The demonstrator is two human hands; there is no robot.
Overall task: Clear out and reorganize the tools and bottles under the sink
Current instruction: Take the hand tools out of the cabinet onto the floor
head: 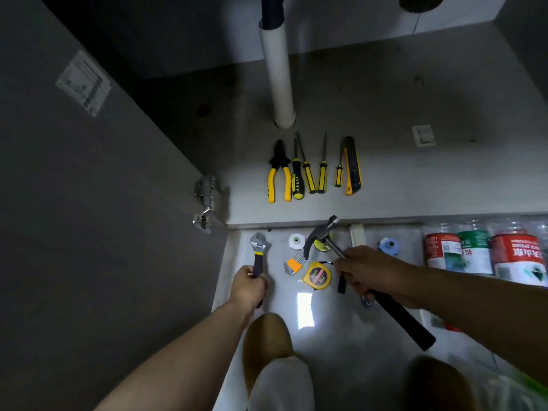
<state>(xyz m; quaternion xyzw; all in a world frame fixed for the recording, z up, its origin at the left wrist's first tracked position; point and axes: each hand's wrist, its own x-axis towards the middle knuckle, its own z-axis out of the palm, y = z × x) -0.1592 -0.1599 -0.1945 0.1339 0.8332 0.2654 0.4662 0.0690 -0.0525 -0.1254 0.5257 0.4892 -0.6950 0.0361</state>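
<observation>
Holding one tool per hand, I logged: left hand (249,287) curled round the wrench (259,250) handle, right hand (364,271) wrapped round the hammer (400,318) shaft near its head, presumably for balance. Yellow-handled tools (311,173) lay aligned beyond both hands; bottles (480,253) sat right of the right hand.

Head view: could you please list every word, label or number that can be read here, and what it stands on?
"SPRING", upside down, on the red label of the far-right bottle; characters beside it are blurred.
Print on the tape measure: too blurred to read.
The sticker on the cabinet door: too small to read.
Labels on the other bottles: blurred.
</observation>
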